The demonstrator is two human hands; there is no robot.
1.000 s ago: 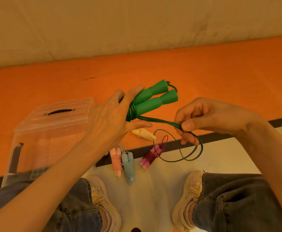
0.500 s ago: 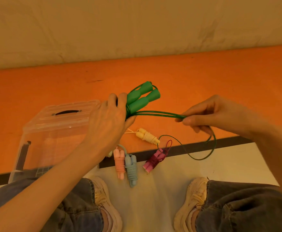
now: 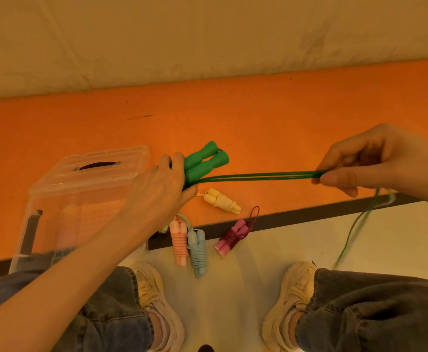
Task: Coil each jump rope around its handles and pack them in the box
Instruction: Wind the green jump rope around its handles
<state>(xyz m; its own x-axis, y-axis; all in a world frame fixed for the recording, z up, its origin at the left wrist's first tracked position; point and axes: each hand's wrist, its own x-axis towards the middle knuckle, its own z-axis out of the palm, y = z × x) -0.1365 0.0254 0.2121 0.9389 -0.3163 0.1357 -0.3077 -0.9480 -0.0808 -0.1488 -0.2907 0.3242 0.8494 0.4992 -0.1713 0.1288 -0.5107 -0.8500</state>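
Four coiled ropes (image 3: 197, 247) lie beside the closed box (image 3: 88, 174), unpacked; my left hand (image 3: 157, 191) grips green handles (image 3: 205, 161), right hand (image 3: 375, 161) pinches its cord (image 3: 258, 177) taut

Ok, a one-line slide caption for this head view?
Left hand grips green handles; right hand pulls the green rope taut.

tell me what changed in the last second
The right hand pulled the green cord out to the right, drawing it taut from the handles. The left hand still grips the handles. The four coiled ropes and the box stayed put.
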